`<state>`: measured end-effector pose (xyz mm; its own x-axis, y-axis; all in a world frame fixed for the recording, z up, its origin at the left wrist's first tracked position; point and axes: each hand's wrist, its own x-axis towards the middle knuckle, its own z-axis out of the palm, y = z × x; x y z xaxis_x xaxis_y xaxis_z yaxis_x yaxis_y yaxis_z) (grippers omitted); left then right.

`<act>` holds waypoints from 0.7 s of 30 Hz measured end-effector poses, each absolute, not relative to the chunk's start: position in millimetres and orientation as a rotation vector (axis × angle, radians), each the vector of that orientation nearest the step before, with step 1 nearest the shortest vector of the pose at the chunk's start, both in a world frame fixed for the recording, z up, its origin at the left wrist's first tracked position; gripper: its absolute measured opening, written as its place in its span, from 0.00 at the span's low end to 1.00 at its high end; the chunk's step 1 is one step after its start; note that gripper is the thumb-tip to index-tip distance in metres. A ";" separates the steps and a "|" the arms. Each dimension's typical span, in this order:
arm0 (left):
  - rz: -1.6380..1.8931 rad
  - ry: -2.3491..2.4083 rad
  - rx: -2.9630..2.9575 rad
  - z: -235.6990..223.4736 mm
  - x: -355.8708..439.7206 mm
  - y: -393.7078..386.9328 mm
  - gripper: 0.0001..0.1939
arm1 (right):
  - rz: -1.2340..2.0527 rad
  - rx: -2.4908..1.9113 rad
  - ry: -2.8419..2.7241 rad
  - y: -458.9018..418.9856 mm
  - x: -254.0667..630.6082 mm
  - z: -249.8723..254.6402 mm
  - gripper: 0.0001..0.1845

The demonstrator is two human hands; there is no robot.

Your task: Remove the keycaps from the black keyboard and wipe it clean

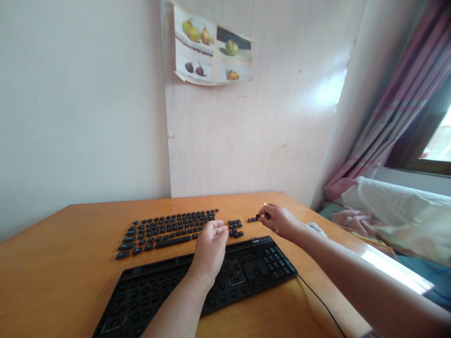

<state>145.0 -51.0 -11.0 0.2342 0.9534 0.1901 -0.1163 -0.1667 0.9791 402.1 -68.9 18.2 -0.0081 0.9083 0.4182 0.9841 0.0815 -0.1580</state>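
Note:
A black keyboard frame [246, 270] with its keycaps off lies on the orange wooden desk [63, 244]. Behind it the removed keycaps [165, 227] are laid out in keyboard order, with a small cluster [235, 227] and a short row [252, 218] further right. My left hand [211, 246] hovers in a loose fist above the frame's middle; what it holds, if anything, is hidden. My right hand [278, 219] reaches to the short row and pinches a black keycap [267, 216] between thumb and fingers.
The keyboard's black cable [322, 305] runs off the near right of the desk. A fruit poster [211, 47] hangs on the wall behind. To the right are a bed with bedding [394, 206] and a pink striped curtain [398, 108].

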 end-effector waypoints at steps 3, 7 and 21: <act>1.216 0.902 1.375 -10.4 142.9 -48.3 0.18 | -0.236 -1.927 -2.039 -56.4 418.1 7.4 0.11; 1.215 0.913 1.382 -11.8 142.5 -47.0 0.19 | -0.227 -1.973 -2.141 -44.5 419.4 -4.7 0.12; 1.174 0.968 1.465 -15.0 142.2 -45.7 0.15 | -0.217 -2.002 -2.241 -28.7 414.9 -16.8 0.13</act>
<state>142.2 -45.7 -15.0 0.2137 0.9580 0.1914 0.0050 -0.1970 0.9804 414.9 -28.7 -16.8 -0.1120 0.9753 0.1906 0.9937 0.1100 0.0212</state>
